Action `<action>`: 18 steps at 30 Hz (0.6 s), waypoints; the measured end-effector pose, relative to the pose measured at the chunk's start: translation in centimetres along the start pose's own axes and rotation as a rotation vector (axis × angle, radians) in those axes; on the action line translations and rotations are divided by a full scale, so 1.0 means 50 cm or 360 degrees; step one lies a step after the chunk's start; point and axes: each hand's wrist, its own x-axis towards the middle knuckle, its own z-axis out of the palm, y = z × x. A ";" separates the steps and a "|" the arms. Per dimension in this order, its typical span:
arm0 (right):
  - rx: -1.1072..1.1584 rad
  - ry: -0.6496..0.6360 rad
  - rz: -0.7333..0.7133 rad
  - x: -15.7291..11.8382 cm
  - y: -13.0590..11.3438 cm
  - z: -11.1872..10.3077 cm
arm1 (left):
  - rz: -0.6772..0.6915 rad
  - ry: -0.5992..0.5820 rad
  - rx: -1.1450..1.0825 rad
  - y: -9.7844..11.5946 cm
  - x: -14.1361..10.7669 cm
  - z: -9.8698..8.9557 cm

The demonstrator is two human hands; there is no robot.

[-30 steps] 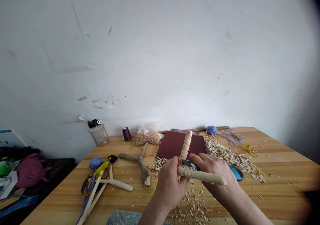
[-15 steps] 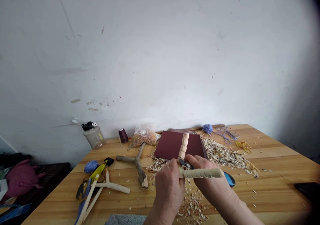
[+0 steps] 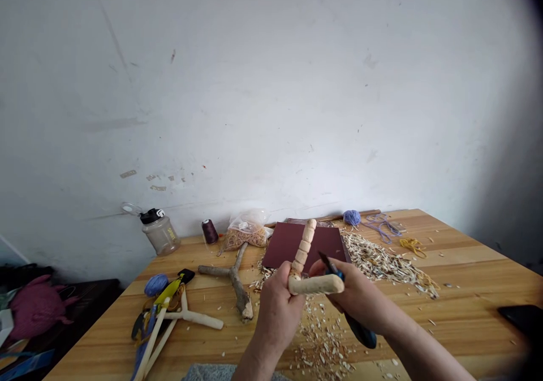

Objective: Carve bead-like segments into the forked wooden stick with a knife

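My left hand (image 3: 280, 302) is closed round the base of a peeled forked branch (image 3: 316, 284). One prong with ring-shaped notches points away from me; the other points right. My right hand (image 3: 356, 290) grips a utility knife (image 3: 360, 331) with a dark and blue handle, its dark blade (image 3: 326, 258) pointing up and left, apart from the wood. Behind the hands lies a dark red sheet (image 3: 280, 245), partly hidden by the notched prong. Wood shavings (image 3: 324, 341) are scattered on the table below the hands.
A bark-covered forked branch (image 3: 235, 276) and peeled forks (image 3: 199, 317) lie to the left. Farther back stand a bottle (image 3: 161, 234), a thread spool (image 3: 209, 232) and a bag of rubber bands (image 3: 246, 231). A shavings heap (image 3: 377, 259) and blue yarn ball (image 3: 352, 217) are at right.
The knife has come away from the fork and swung so its blade points upward. My left hand has moved slightly left and turned the fork, so the right prong shows its rounded end.
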 end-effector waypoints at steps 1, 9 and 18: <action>0.0038 0.0036 0.0061 0.002 0.002 -0.006 | -0.0019 -0.0004 -0.0106 -0.001 0.002 -0.005; -0.0801 0.0318 -0.0344 -0.007 -0.001 -0.013 | 0.0000 -0.0021 -0.0295 0.006 0.005 -0.013; -0.1292 0.0333 -0.0424 -0.017 -0.012 -0.011 | 0.0014 -0.0034 -0.0253 0.009 0.001 -0.005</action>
